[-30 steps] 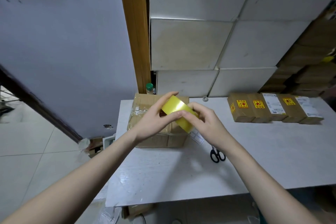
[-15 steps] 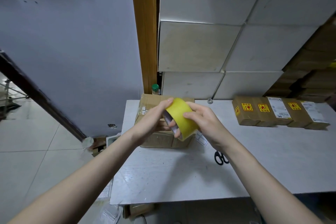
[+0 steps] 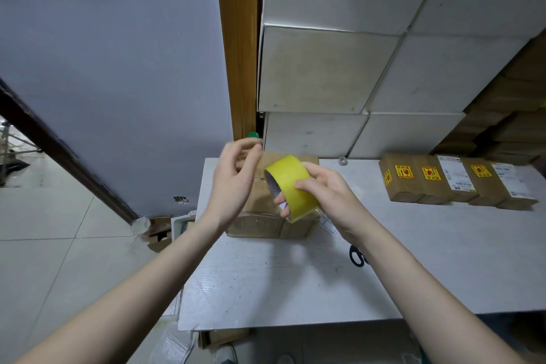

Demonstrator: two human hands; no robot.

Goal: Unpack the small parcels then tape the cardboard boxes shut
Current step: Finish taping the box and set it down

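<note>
My right hand grips a yellow roll of tape, with fingers through its core and the thumb on its outer face. It holds the roll above a brown cardboard box that stands at the back left of the white table. My left hand is raised just left of the roll, blurred, with its fingers curled and thumb and fingertips close together. Whether a tape end lies between them cannot be made out. Several small brown parcels with yellow stickers and white labels lie in a row at the back right.
Black scissors lie on the table under my right forearm. A small ring and a green-capped bottle sit at the back edge. Stacked white boxes stand behind the table, and a wooden door frame rises at the left.
My left hand has come off the roll and moved up and to the left. My right hand keeps the roll, now tilted with its open core facing left.
</note>
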